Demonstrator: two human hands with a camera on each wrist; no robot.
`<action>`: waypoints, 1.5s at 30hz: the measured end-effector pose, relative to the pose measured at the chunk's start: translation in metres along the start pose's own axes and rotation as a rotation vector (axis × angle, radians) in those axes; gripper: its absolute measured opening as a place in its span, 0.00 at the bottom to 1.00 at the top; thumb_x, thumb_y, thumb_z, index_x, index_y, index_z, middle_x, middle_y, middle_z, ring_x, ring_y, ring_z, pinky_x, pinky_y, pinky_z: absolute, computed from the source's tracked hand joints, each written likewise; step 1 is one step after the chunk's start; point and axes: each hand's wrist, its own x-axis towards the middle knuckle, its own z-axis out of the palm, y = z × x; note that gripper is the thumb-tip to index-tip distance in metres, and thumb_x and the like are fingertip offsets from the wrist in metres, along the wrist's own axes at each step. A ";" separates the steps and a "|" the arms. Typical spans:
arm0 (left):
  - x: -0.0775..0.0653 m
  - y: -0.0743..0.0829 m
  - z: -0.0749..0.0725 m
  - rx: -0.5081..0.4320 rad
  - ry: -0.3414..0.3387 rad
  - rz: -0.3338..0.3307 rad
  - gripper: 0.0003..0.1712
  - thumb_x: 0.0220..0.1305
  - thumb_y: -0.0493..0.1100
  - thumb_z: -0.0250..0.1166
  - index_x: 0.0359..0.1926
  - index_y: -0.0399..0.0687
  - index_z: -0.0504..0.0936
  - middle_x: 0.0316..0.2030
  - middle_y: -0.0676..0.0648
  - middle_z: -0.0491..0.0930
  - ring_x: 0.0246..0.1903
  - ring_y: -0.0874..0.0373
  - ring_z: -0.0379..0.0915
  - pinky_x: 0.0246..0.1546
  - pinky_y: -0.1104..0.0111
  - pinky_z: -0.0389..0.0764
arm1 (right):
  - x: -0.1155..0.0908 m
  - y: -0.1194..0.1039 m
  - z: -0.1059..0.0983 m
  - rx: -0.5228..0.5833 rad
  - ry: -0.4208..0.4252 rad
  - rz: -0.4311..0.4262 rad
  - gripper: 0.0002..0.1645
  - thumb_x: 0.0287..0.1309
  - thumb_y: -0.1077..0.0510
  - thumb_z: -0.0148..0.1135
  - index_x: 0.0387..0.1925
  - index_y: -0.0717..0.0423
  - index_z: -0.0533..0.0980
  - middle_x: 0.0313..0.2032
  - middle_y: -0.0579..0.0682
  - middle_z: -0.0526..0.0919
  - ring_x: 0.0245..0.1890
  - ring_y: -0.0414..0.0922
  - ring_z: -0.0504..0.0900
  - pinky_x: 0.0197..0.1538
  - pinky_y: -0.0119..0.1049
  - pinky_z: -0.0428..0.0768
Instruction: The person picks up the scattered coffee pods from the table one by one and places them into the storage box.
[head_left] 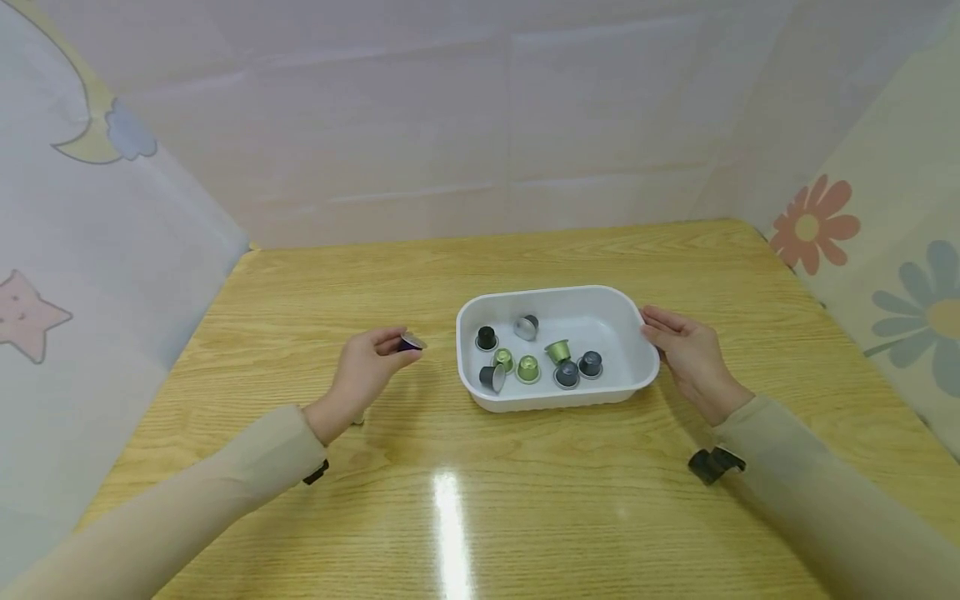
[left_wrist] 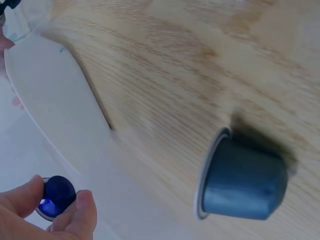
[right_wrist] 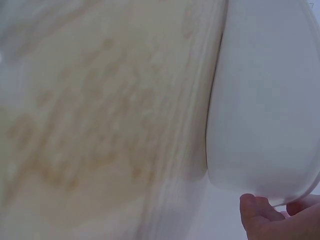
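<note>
My left hand (head_left: 365,367) pinches a dark blue coffee capsule (head_left: 410,341) between thumb and fingers, above the table and left of the white plastic bin (head_left: 551,402). The same blue capsule (left_wrist: 60,192) shows in the left wrist view. At the bin's right end, my right hand (head_left: 693,358) grips the rim; the right wrist view has its fingers (right_wrist: 256,204) at that rim. Inside the bin lie several capsules, among them a black capsule (head_left: 487,337), a green capsule (head_left: 528,367) and a grey capsule (head_left: 590,362), some upright and some tipped over.
A blue-grey capsule (left_wrist: 244,178) lies on its side on the wooden table (head_left: 562,500); in the head view my left wrist mostly hides it. Printed cloth walls (head_left: 375,125) stand behind the table and at both sides.
</note>
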 end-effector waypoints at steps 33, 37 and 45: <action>0.001 0.016 0.043 -0.110 -0.043 0.109 0.26 0.58 0.28 0.68 0.58 0.26 0.75 0.53 0.32 0.78 0.56 0.45 0.75 0.51 0.65 0.79 | -0.001 0.001 -0.002 0.077 -0.022 -0.012 0.35 0.66 0.63 0.59 0.70 0.66 0.59 0.62 0.49 0.73 0.45 0.26 0.77 0.45 0.20 0.78; 0.002 0.022 0.047 -0.132 -0.069 0.098 0.27 0.58 0.29 0.68 0.59 0.27 0.74 0.54 0.32 0.77 0.56 0.45 0.74 0.52 0.65 0.79 | -0.001 0.000 -0.002 0.077 -0.025 -0.008 0.35 0.67 0.62 0.58 0.71 0.65 0.58 0.68 0.55 0.63 0.51 0.27 0.76 0.47 0.19 0.77; 0.006 0.031 0.061 -0.175 -0.134 0.063 0.28 0.59 0.28 0.67 0.61 0.27 0.71 0.55 0.33 0.77 0.57 0.46 0.73 0.53 0.65 0.78 | -0.001 0.000 -0.003 0.154 -0.032 -0.030 0.36 0.65 0.66 0.59 0.71 0.67 0.56 0.63 0.50 0.70 0.46 0.24 0.78 0.46 0.19 0.77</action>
